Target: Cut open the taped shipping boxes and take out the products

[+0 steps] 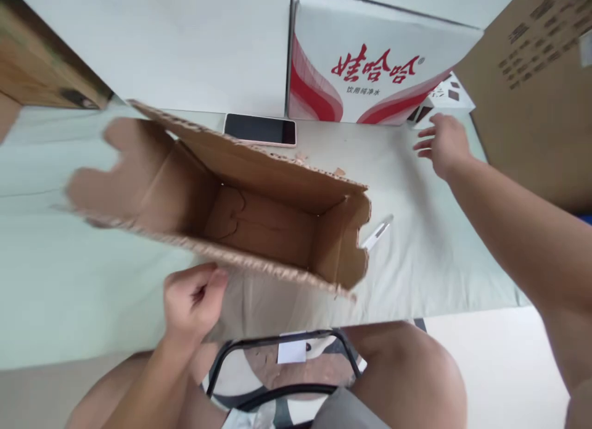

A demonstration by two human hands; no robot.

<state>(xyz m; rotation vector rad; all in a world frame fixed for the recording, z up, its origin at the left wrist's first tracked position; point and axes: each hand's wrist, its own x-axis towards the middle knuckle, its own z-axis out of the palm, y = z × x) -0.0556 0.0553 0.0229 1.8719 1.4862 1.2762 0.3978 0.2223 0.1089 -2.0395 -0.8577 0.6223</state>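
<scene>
Pale green cloth (115, 306) spreads across the frame. At lower left, my left hand (194, 299) is curled into a fist by the open brown cardboard box (277, 176) at centre; whether it grips, I cannot tell. At upper right, my right hand (444, 144), fingers loose and empty, nears a small white printed carton (446, 101).
</scene>
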